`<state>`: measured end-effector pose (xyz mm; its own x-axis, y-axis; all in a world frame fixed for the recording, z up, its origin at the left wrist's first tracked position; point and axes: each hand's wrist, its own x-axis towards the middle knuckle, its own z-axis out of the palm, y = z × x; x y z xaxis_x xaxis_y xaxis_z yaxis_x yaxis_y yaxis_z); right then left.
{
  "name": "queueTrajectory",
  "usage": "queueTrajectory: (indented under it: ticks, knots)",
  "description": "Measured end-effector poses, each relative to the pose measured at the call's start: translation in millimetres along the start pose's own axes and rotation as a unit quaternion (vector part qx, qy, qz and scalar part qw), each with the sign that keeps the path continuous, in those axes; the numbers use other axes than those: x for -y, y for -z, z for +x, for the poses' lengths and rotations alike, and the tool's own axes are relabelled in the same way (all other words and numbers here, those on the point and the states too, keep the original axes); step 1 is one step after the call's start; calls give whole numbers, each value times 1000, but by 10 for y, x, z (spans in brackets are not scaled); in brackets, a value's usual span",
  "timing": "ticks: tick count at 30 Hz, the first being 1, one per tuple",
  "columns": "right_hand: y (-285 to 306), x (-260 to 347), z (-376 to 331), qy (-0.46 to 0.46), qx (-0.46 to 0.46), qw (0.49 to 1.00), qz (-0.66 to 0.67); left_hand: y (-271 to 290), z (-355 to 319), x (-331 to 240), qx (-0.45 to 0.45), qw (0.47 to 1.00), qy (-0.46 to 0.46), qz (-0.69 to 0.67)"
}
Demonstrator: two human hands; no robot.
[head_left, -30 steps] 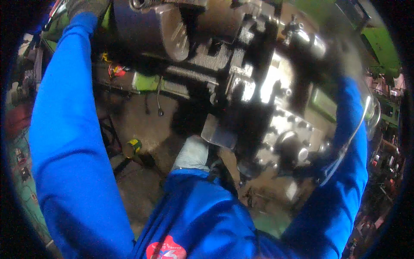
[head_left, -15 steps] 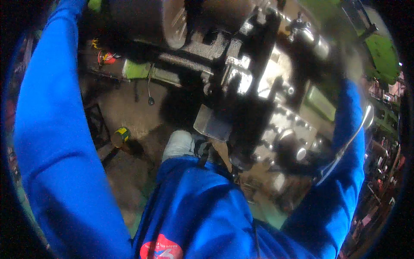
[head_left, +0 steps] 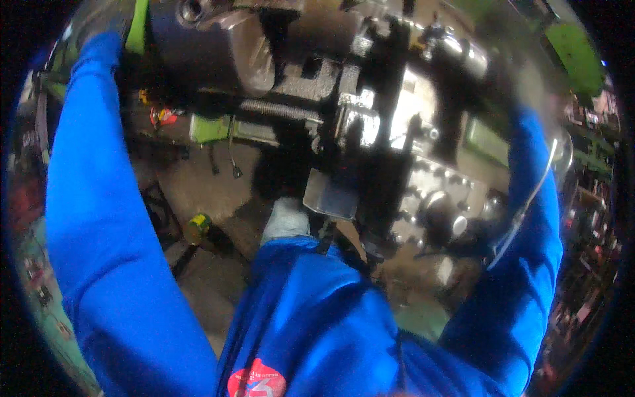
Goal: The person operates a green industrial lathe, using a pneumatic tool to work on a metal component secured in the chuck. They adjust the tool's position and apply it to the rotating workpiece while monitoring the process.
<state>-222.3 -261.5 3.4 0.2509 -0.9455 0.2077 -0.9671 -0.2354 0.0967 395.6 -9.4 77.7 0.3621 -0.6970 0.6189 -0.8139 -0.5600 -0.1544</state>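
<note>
I stand over a lathe in blue sleeves. My left hand (head_left: 99,25) is raised to the far upper left beside the green headstock edge (head_left: 140,26); it looks gloved and is blurred, so its grip is unclear. My right hand (head_left: 519,83) reaches up past the grey carriage (head_left: 403,132) at the upper right, also smeared by motion. The round dark chuck (head_left: 218,49) sits at the top between my arms, with the threaded lead screw (head_left: 278,109) below it.
A thin pale cable (head_left: 529,198) runs along my right sleeve. My light shoe (head_left: 284,218) stands on the dirty floor near a small yellow object (head_left: 198,225). Red items (head_left: 162,116) lie by the green bed (head_left: 211,127). Cluttered shelves (head_left: 585,198) fill the right rim.
The view has shifted slightly, with the chuck and carriage sliding down and right in the picture. Both arms stay raised at the machine.
</note>
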Motion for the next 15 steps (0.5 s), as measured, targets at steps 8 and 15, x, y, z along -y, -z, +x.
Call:
queueTrajectory:
  ticks: [8,15]
  knots:
    - [228,168,-157,4,4,998,66,-368,141,167,-14,999,-26,-41]
    - [763,608,-376,-69,3,992,102,-179,163,164,25,999,9,-39]
